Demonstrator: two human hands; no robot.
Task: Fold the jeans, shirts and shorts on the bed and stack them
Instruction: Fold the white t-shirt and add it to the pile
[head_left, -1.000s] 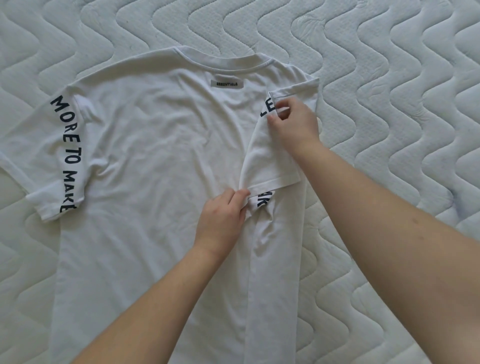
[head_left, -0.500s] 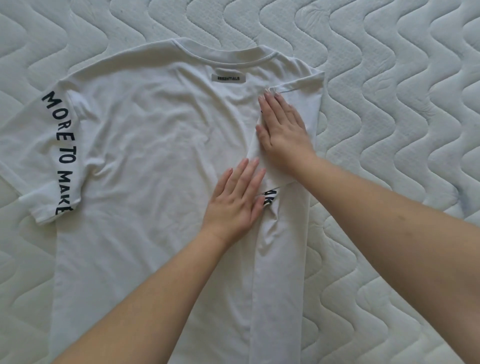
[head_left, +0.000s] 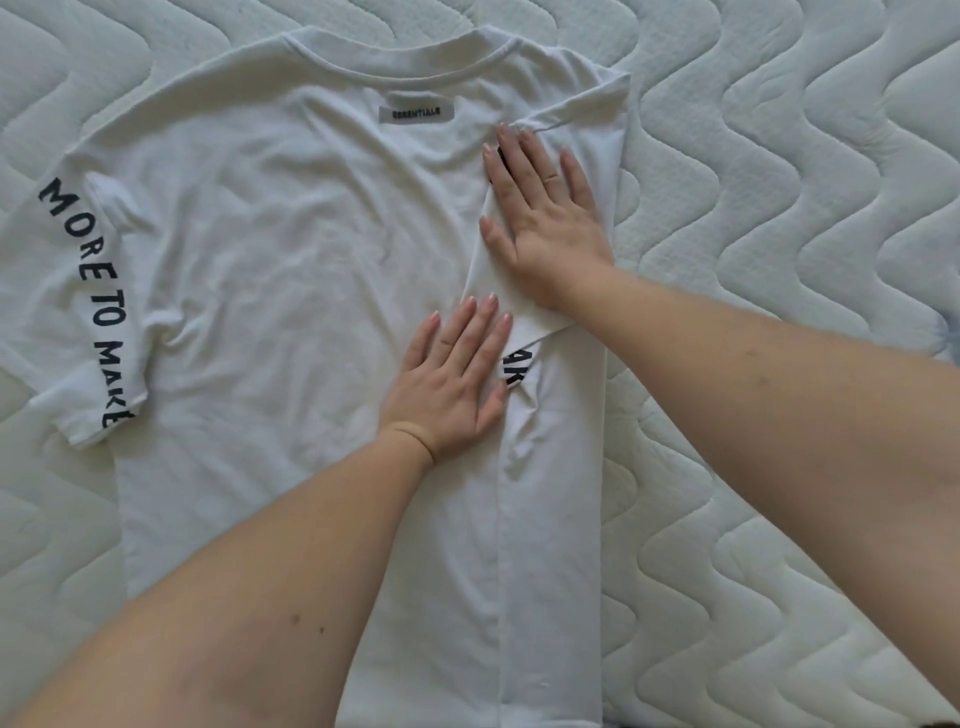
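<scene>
A white T-shirt (head_left: 291, 270) lies spread on the bed, collar away from me, a small label below the neckline. Its right side is folded inward in a long strip (head_left: 550, 519), with the right sleeve (head_left: 597, 130) laid back over that strip. My right hand (head_left: 545, 218) presses flat on the folded sleeve, fingers straight. My left hand (head_left: 452, 379) lies flat just below it, on the shirt body at the sleeve's lower edge. The left sleeve (head_left: 83, 312), printed with black letters, is still spread out at the far left.
The shirt rests on a white quilted mattress (head_left: 779, 208) with a wavy stitch pattern, which shows all round the shirt. No other clothes are in view.
A second ago both hands pinched the sleeve's edge. They have since let go and flattened onto the cloth, smoothing the folded sleeve. The view has shifted slightly closer.
</scene>
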